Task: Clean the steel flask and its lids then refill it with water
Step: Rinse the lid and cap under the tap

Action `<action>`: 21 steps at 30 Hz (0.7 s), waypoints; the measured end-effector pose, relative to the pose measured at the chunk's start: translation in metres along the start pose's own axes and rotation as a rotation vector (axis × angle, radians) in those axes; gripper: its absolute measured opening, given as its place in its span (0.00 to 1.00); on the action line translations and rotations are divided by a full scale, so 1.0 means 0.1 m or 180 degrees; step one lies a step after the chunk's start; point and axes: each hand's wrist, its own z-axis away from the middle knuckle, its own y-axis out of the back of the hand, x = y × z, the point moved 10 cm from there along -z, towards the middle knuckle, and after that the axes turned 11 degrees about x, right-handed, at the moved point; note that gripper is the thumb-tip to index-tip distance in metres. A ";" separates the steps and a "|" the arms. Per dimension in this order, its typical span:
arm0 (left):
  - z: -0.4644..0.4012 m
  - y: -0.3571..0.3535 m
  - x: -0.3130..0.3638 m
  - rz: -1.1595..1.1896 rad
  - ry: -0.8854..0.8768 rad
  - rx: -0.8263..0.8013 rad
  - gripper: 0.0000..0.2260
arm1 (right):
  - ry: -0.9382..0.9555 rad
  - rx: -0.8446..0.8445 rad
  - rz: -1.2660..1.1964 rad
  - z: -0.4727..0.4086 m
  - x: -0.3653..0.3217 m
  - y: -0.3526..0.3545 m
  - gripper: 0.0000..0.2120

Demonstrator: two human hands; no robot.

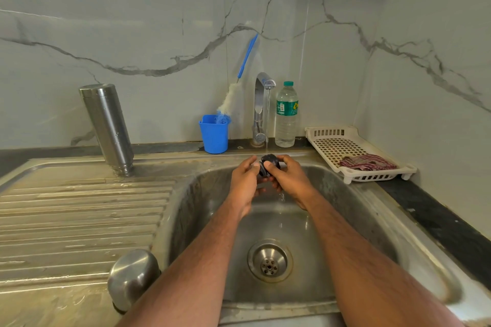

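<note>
The steel sink [345, 220] with its ribbed draining board fills most of the view, set into a dark worktop [438, 220] against a marbled wall. The steel flask [109, 127] stands mouth-down on the draining board at the far left, leaning slightly, with drops on its side. Wet polished steel of that kind is likely slippery and fairly heavy for its size, so I judge the safest hold is a full wrap around the middle of the body. A white slotted tray [332, 141] with a folded cloth [368, 162] sits on the right, a clear water bottle [286, 114] and the tap [261, 109] stand behind the basin, and a blue cup [214, 133] beside them holds a bottle brush [231, 98]. The domed steel outer lid [132, 277] rests on the sink's near rim, well apart from the flask.

Smallest is the dark inner lid [268, 166], held under the running stream. It looks like rigid plastic, light and slick when wet, best pinched across its edges.

Both forearms reach forward over the basin. The left hand [245, 178] and right hand [288, 176] meet around the inner lid, fingers curled on it, each thumb pressing its top.
</note>
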 end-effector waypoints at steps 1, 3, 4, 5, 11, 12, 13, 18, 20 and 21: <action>0.00 -0.02 0.01 0.0045 -0.0010 -0.0045 0.17 | 0.0014 0.0012 0.0023 0.00 0.01 0.01 0.15; 0.01 -0.05 0.03 0.0077 -0.0103 -0.0130 0.20 | 0.0022 0.0014 0.0042 0.00 0.01 0.01 0.16; 0.02 -0.06 0.05 0.0051 -0.0188 -0.0157 0.19 | 0.0013 0.0009 0.0041 0.00 0.01 0.01 0.17; 0.03 -0.06 0.07 0.0027 -0.0267 -0.0170 0.18 | 0.0002 -0.0002 0.0035 0.00 0.00 0.01 0.18; -0.02 0.04 0.02 -0.0189 -0.0183 0.0130 0.12 | 0.0297 -0.0100 0.0271 0.01 -0.08 -0.02 0.17; -0.03 0.05 0.02 -0.0199 -0.0138 0.0164 0.15 | 0.0324 -0.0127 0.0286 0.02 -0.09 -0.03 0.18; -0.03 0.06 0.02 -0.0192 -0.0098 0.0187 0.16 | 0.0331 -0.0155 0.0275 0.03 -0.09 -0.03 0.19; -0.04 0.06 0.00 -0.0047 0.0044 0.0139 0.17 | 0.0361 -0.0345 0.0138 0.09 -0.15 -0.09 0.20; -0.03 0.05 -0.01 -0.0055 0.0087 0.0124 0.17 | 0.0362 -0.0406 0.0012 0.11 -0.19 -0.12 0.21; -0.02 0.04 -0.01 -0.0062 0.0097 0.0114 0.17 | 0.0383 -0.0415 -0.0027 0.13 -0.21 -0.12 0.21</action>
